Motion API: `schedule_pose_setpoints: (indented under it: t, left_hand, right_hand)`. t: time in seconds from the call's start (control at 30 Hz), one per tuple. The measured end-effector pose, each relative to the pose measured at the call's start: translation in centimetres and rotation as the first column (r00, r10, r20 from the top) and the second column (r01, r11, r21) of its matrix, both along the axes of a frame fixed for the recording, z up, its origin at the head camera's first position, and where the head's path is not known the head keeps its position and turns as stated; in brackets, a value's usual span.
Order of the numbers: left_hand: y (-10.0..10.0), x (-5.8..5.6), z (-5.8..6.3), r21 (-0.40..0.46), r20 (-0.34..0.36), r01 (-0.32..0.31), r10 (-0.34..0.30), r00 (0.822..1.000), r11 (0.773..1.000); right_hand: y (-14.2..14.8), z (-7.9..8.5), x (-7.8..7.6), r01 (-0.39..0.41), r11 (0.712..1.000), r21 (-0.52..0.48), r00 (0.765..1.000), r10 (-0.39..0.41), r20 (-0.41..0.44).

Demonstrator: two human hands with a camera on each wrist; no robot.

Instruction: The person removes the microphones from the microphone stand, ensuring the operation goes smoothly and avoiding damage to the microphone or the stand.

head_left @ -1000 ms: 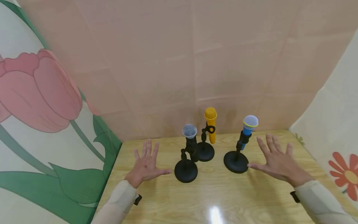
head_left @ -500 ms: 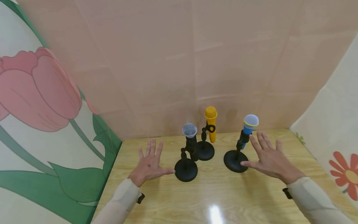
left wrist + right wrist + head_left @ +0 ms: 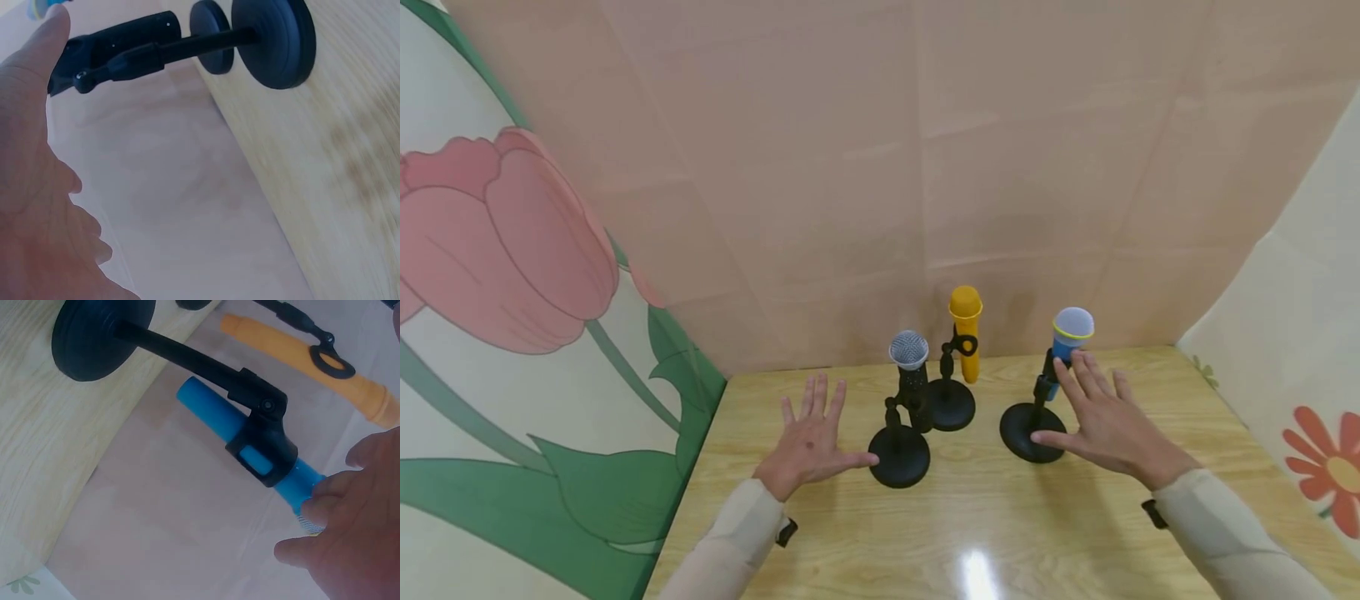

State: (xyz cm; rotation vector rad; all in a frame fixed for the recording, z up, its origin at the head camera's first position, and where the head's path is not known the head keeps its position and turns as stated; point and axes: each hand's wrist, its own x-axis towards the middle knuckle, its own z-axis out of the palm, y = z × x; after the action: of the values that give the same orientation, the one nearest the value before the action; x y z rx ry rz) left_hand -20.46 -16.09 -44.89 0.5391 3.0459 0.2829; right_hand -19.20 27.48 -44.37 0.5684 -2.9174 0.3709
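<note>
Three microphones stand in black desk stands on the table. My left hand, fingers spread, hovers left of the black microphone with a silver mesh head; its thumb tip overlaps that stand's round base in the head view. On the right, my right hand is spread just in front of the blue microphone, which has a pale head and a yellow ring. Its fingers overlap the blue body in the right wrist view. The clip of the stand grips that microphone. Neither hand holds anything.
Behind the black microphone, a yellow microphone sits in its stand's ring clip. A pinkish backdrop rises at the rear edge of the wooden table. Printed flower panels flank it left and right.
My right hand has moved left and a little forward until its fingers overlap the blue microphone's stand. My left hand has shifted right toward the black microphone's base. The microphones have stayed put.
</note>
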Motion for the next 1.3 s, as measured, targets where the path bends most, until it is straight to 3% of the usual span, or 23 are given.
schedule_pose_setpoints:
  t: [0.77, 1.3]
  left_hand:
    - [1.3, -0.1, -0.5, 0.004, 0.000, 0.017, -0.017, 1.000, 1.000]
    - [2.1, -0.4, -0.8, 0.023, 0.016, 0.013, -0.013, 1.000, 1.000]
  right_hand:
    - [-1.6, -0.5, -1.0, -0.108, 0.993, -0.041, 0.989, 0.103, -0.105]
    - [-3.3, -0.5, -1.7, -0.108, 0.991, -0.074, 0.994, 0.106, -0.030]
